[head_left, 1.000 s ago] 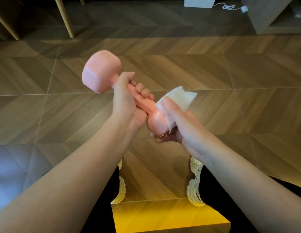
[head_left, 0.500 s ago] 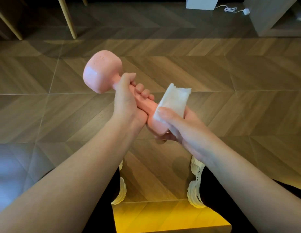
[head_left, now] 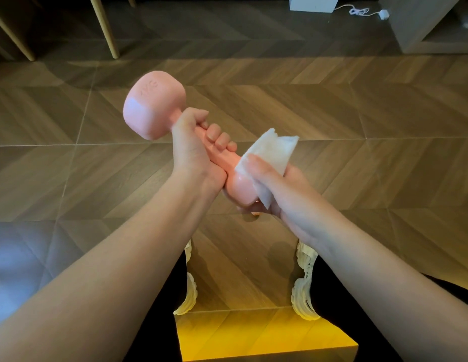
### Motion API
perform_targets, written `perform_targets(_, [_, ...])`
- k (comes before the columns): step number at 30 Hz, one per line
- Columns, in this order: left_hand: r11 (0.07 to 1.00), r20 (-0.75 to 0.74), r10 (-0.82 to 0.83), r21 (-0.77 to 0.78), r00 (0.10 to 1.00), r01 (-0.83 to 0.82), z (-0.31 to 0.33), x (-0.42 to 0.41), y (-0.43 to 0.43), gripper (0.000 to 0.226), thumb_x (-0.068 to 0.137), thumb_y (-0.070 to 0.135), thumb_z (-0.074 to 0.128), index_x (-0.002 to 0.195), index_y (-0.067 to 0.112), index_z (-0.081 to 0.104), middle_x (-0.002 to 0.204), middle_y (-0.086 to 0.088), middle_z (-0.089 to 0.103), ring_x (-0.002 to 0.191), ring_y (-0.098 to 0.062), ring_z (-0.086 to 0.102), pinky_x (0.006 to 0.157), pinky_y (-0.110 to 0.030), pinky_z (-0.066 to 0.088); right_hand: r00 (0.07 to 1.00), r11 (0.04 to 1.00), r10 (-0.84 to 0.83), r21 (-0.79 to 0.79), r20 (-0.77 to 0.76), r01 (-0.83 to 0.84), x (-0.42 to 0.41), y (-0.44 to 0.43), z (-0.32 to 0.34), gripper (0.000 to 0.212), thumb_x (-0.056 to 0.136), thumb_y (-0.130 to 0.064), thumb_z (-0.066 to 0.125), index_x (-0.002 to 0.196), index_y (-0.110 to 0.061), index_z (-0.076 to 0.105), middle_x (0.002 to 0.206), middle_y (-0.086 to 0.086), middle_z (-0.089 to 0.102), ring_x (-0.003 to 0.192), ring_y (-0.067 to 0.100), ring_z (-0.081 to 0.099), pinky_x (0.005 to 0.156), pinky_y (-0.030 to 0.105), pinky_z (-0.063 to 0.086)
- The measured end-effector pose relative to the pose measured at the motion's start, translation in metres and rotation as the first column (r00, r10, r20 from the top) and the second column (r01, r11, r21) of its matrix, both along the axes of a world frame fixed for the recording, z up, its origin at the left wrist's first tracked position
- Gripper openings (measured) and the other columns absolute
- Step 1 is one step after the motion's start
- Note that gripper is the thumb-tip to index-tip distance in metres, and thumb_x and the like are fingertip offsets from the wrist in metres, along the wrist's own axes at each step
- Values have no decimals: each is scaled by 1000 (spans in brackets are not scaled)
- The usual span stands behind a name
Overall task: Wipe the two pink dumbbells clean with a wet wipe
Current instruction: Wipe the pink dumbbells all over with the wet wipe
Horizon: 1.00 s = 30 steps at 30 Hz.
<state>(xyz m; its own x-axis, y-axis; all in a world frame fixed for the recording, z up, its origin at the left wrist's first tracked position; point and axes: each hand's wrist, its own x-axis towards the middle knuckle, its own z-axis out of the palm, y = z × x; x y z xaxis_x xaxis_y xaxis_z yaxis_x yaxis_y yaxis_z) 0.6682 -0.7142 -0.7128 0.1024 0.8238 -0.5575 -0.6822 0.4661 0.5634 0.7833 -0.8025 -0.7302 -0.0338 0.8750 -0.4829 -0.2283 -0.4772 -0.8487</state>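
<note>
Holding the pink dumbbell (head_left: 154,111) up over the floor (head_left: 358,113), I curl my left grip (head_left: 193,150) tight round its handle; my right grip (head_left: 280,189) clasps the wet wipe (head_left: 273,150) round the near head. Likely heavy, rigid, slick once wet: keep to the handle.

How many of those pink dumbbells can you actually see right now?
1. The pink dumbbell is held in both hands: the left hand grips its handle, and the right hand holds a wet wipe against its near end. A second one is not in view.
</note>
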Motion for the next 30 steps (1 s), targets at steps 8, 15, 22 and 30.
perform_targets(8, [1000,6,11,-20,1000,-11,-2,-6,3,29,90,16,44,65,20,30,49,6,23,41,-12,22,44,-22,30,974,988,153,50,-167,-147,16,-1,3,49,84,-23,66,129,-9,52,107,9,67,102,19,67,84,37,57])
perform_targets(15, [999,16,-40,27,999,39,0,0,0,30,90,16,42,64,20,29,49,5,21,41,-13,21,44,-23,30,997,999,-33,-35,-63,30,3,0,4,42,92,-46,64,118,-12,63,107,14,73,95,29,71,65,34,57])
perform_targets(22, [1000,106,-1,26,994,-2,2,-6,3,31,90,16,45,61,19,34,48,6,25,41,-12,24,45,-23,31,929,979,133,-104,-344,-178,17,1,9,55,83,-52,54,125,-17,60,119,20,65,102,42,65,82,46,60])
perform_targets(30, [999,-1,39,-23,999,-39,-1,-1,-2,32,91,22,57,66,20,37,51,6,34,41,-10,34,50,-23,39,988,997,2,-72,-156,-13,2,-1,9,62,78,-41,76,129,-14,53,123,21,67,110,37,66,69,33,57])
